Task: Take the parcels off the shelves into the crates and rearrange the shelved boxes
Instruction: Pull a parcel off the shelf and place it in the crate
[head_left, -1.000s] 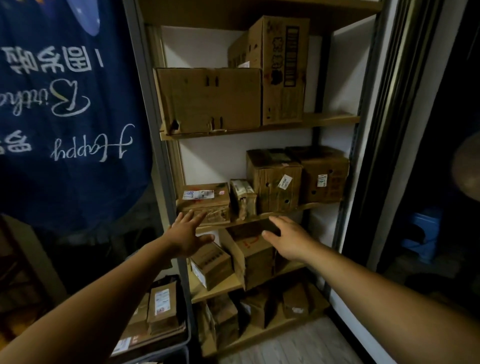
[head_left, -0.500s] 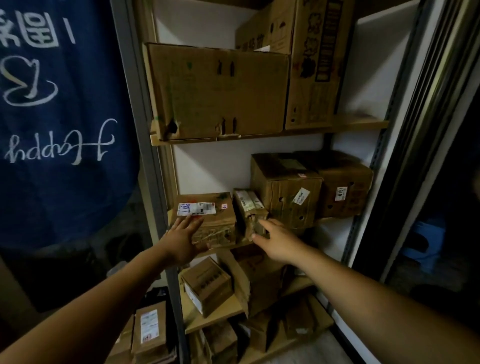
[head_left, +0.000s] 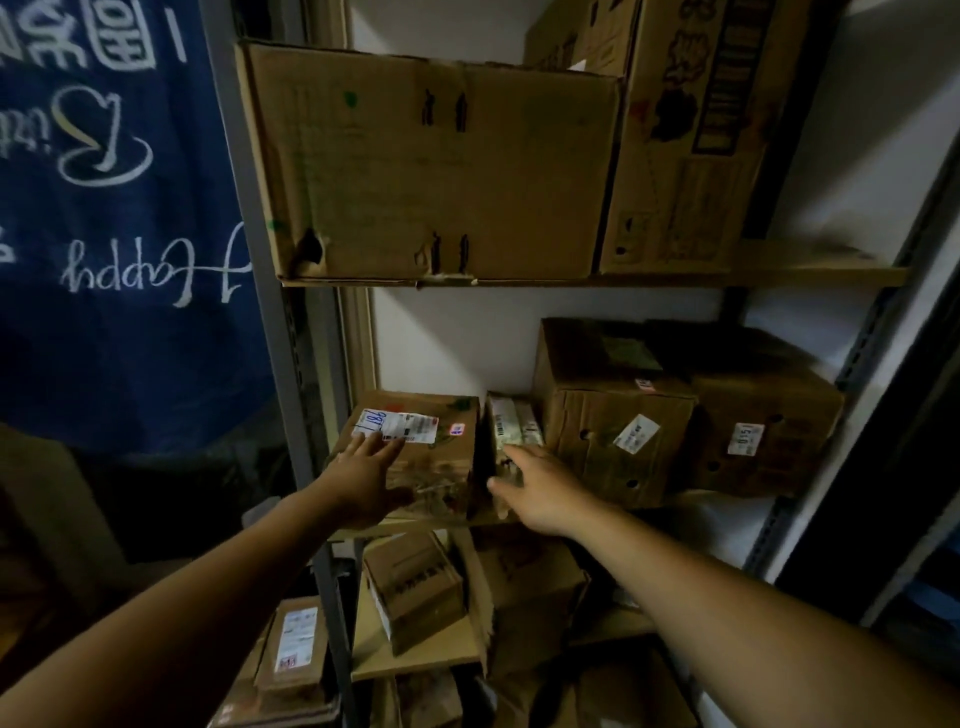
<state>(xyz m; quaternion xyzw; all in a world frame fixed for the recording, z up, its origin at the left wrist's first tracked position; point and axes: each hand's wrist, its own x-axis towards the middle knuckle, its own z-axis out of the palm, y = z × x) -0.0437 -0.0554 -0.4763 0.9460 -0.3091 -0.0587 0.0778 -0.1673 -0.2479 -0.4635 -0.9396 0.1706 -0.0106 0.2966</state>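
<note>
A flat brown parcel (head_left: 434, 457) with a white label lies at the left of the middle shelf (head_left: 727, 506). My left hand (head_left: 363, 478) rests open on its front left corner, fingers spread up to the label. A narrow upright parcel (head_left: 511, 428) stands just right of it. My right hand (head_left: 540, 491) reaches between the two, fingers apart, thumb at the flat parcel's right edge. Neither hand grips anything. Two bigger labelled boxes, one (head_left: 610, 415) beside the other (head_left: 763, 431), fill the shelf's right half.
A wide carton (head_left: 431, 166) and a tall printed carton (head_left: 691, 130) sit on the upper shelf. Lower shelves hold several small boxes (head_left: 415, 592). A crate at bottom left holds a labelled parcel (head_left: 293, 644). A blue banner (head_left: 104, 208) hangs left of the grey shelf post (head_left: 270, 312).
Both hands have moved up and forward from below the middle shelf onto the flat parcel's front. My head has come closer to the shelves.
</note>
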